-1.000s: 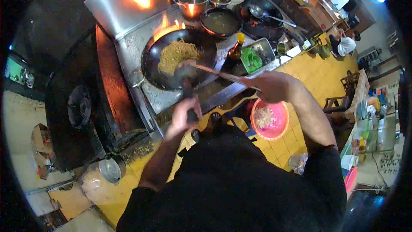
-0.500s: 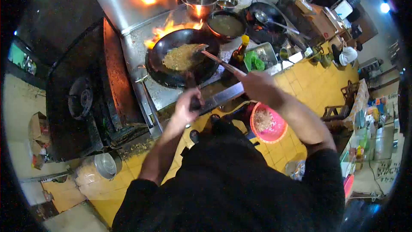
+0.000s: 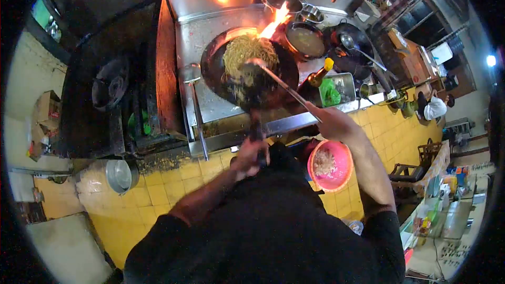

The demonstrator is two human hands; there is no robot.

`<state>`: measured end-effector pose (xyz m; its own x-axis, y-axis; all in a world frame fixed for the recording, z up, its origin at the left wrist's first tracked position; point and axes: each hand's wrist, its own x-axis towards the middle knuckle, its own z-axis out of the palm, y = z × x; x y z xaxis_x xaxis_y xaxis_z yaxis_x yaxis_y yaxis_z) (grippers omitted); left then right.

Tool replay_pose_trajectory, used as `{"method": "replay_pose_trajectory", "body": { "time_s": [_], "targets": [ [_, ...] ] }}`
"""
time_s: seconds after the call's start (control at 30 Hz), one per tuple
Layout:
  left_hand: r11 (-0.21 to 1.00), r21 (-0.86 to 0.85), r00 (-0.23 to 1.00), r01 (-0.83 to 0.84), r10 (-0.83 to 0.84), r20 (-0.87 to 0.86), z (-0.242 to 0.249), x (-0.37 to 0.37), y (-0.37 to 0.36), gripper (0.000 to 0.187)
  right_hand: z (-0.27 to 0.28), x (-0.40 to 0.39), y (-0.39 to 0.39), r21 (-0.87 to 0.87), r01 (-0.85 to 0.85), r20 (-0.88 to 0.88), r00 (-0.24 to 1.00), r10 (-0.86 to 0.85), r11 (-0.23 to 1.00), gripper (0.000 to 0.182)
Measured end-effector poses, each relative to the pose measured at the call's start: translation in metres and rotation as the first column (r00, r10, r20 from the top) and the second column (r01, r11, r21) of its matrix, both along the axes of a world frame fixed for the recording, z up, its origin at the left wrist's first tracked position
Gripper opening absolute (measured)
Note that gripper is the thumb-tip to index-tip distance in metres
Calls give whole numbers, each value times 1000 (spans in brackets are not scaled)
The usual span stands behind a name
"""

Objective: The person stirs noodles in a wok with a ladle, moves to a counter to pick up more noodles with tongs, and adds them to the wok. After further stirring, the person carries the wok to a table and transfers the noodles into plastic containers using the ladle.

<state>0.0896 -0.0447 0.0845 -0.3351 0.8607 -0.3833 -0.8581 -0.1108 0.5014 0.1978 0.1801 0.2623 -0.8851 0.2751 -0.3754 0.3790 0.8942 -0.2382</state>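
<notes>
Black wok [image 3: 288, 76]: head view; on the steel stove top, in front of the person, with its handle [image 3: 256, 126] pointing back toward the body.
Noodles [image 3: 247, 52]: a tangled heap inside the wok, mostly toward its far side.
Left hand [image 3: 251, 156]: on the near side of the wok, fingers closed around its handle.
Right hand [image 3: 334, 123]: to the near right of the wok, clamped on the shaft of a long utensil [image 3: 286, 89], well apart from the other hand.
Utensil head: over the noodles in the wok; its shape is blurred.
Flames [image 3: 276, 21]: rising behind the wok's far rim.
Ladle [image 3: 198, 110]: left of the wok, its handle passing over the stove's front edge.
Bottle [image 3: 317, 77]: yellow-capped, just right of the wok.
Pan [image 3: 310, 57]: right of the wok and farther back, holding liquid.
Pink basin [image 3: 343, 165]: nearer the person than the wok, to its right, pale contents inside.
</notes>
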Motion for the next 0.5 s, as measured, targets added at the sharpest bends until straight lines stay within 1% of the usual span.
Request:
{"method": "replay_pose_trajectory", "body": {
  "time_s": [0.03, 0.07, 0.1, 0.13, 0.17, 0.2, 0.23, 0.27, 0.3, 0.33, 0.37, 0.4, 0.47, 0.5],
  "targets": [
    [997, -37, 995, 74, -76, -56, -11, 12, -12, 10, 24, 4, 0, 10, 3, -5, 1000, -3, 1000, 65],
    [997, -30, 995, 77, -79, -56, -18, 3, -6, 10, 57, 13, -2, 17, -71, 51, 996, 70, 997, 66],
    [987, 20, 937, 157, -143, -320, -25, -9, 3, 14, 77, 18, -5, 15, -148, 113, 983, 145, 989, 66],
    [969, 42, 808, 245, -181, -561, -27, -21, 13, 19, 82, 18, -5, 11, -147, 121, 982, 145, 989, 66],
    [959, 178, 818, 220, -82, -570, 31, -40, 20, 24, 85, 17, -4, 23, -140, 135, 982, 136, 990, 66],
    [979, 144, 925, 142, -80, -371, 17, -65, 56, 25, 87, 16, -3, 38, -131, 141, 982, 124, 991, 66],
    [976, 177, 866, 125, -21, -499, 28, -76, 62, 22, 59, 13, 4, 82, -131, 58, 990, 126, 988, 65],
    [971, 213, 789, 111, 45, -612, 38, -80, 63, 20, 16, 15, 9, 83, -122, 56, 991, 118, 989, 65],
    [994, 90, 959, 70, -42, -280, 29, -65, 59, 15, -26, 11, 21, 196, -199, 56, 980, 191, 960, 64],
    [996, -43, 992, 84, -79, 96, 14, -39, 45, 11, -43, 4, 29, 307, -267, 62, 963, 261, 913, 63],
    [999, -30, 1000, -15, 14, -20, 34, -6, 19, 7, 2, -11, 4, 148, -29, 164, 987, 4, 989, 64],
    [999, 3, 984, 51, -50, -170, 16, 9, 5, 10, 28, -8, 0, 147, -26, 160, 987, 3, 989, 64],
    [982, -111, 971, 154, -171, -166, 28, 5, 5, 10, 57, 5, 5, 51, -103, 151, 984, 94, 993, 67],
    [990, -27, 965, 136, -139, -222, 20, -5, 12, 11, 59, 17, 15, 55, -175, 137, 977, 166, 983, 70]
  ]
}}
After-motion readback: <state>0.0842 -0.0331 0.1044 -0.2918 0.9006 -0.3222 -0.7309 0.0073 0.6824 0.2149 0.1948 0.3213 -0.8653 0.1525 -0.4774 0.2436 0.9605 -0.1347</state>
